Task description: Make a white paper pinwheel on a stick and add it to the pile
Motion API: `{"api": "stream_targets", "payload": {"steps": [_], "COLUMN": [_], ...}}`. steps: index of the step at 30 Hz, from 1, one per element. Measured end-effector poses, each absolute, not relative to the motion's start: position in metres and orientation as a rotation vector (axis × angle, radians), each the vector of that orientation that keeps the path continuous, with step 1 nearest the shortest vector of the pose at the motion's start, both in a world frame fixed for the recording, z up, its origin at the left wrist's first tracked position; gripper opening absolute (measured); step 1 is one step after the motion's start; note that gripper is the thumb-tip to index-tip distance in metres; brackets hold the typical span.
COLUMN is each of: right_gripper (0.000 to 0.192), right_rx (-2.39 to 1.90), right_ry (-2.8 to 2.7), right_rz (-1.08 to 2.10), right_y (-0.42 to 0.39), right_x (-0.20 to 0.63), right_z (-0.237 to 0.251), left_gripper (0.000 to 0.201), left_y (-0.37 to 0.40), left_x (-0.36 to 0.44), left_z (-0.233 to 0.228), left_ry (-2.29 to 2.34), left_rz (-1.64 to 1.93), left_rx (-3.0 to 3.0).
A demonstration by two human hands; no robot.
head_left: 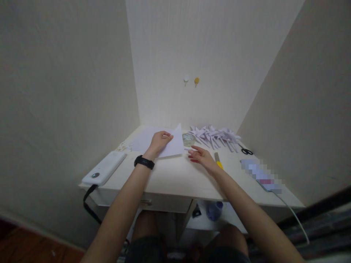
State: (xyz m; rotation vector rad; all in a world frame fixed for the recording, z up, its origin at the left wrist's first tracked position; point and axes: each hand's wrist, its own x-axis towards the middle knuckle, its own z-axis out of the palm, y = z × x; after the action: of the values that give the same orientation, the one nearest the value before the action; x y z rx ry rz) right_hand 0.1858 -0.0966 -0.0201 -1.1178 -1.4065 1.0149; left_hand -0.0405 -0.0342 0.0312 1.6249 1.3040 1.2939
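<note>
A white sheet of paper [167,144] lies flat on the pale desk [175,175], its far right corner folded up to a point (a neat triangle). A small white strip [190,149] lies just beside its right edge.
</note>
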Motion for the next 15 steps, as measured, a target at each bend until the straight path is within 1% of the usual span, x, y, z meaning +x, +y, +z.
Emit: {"api": "stream_targets", "payload": {"steps": [1,4,8,11,15], "right_gripper": [0.056,0.044,0.040,0.035,0.031], "right_rx": [-1.086,-1.066,-1.039,-1.048,-1.094], "right_ry": [-1.355,-1.223,-0.981,-0.903,-0.960], "right_rz": [1.084,1.121,1.138,1.155,1.097], "right_y": [-0.098,-0.103,-0.114,-0.122,-0.128], "right_x": [0.176,0.159,0.164,0.177,0.197], "right_z": [-0.021,-0.023,-0.030,-0.039,-0.053], "left_gripper": [0.025,0.027,0.021,0.026,0.030], "left_y": [-0.043,-0.069,-0.092,-0.103,-0.108], "left_x": [-0.036,-0.025,-0.023,-0.022,-0.017], "left_z": [0.031,0.028,0.012,-0.007,-0.025], "left_ry": [1.204,1.028,1.114,1.096,1.088], "left_rz": [1.294,1.232,1.138,0.959,0.897], "left_rx": [1.551,1.478,1.556,1.530,1.528]}}
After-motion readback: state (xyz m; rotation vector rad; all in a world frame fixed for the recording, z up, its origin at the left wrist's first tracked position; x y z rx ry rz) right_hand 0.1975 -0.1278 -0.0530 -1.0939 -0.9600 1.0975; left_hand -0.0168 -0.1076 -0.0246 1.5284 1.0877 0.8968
